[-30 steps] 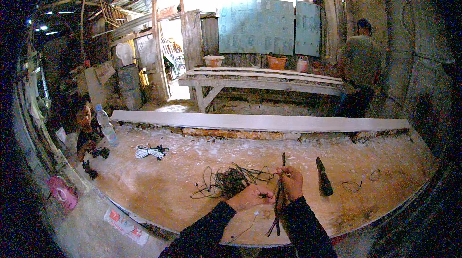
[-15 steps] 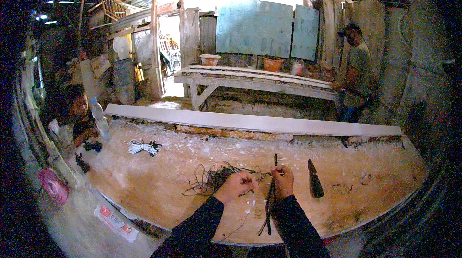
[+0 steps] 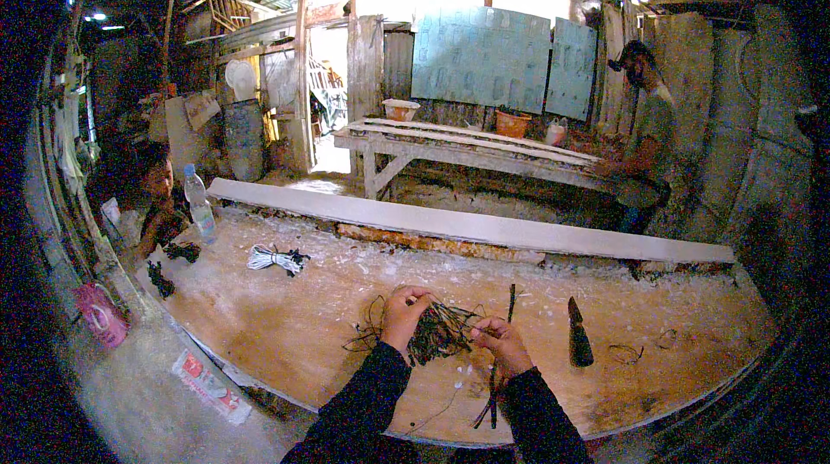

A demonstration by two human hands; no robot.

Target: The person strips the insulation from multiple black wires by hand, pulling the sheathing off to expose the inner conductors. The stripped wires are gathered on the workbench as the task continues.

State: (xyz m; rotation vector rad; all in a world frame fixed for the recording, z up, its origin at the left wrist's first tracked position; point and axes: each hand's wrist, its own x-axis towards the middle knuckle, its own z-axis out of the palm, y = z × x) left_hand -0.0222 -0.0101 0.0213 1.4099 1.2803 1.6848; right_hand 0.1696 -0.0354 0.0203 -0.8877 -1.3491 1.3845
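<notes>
Cord, dark and thin, lies in a loose tangle [image 3: 441, 339] on the pale-brown wooden tabletop [image 3: 320, 304], directly between the two hands. The left hand [image 3: 405, 317] stands at its upper left edge, a little farther from the body; the right hand [image 3: 503, 346] meets its right edge, slightly nearer the body. Neither is clearly the nearer of the two to the tangle, since both reach it.

The left hand is narrow, thumb and fingers drawn together on the upper strands. The right hand is narrow too, thumb and fingertips pinched on thin strands at the side; how many it holds cannot be told. Most strands fan down and to the right from the left fingertips, so the mass slants across the gap, while a few loops stray out left of the left wrist.

Dark, slender, stick-like lengths [image 3: 512, 298] run away from the body, their far end leaning slightly right. They pass behind the right hand, which hides their middle; whether it touches them is unclear. Their long axis cuts across the line between the hands, just right of the tangle.

Farther right, apart from the right hand, lies a dark tapered tool [image 3: 580, 339], its narrow tip pointing away from the body.
</notes>
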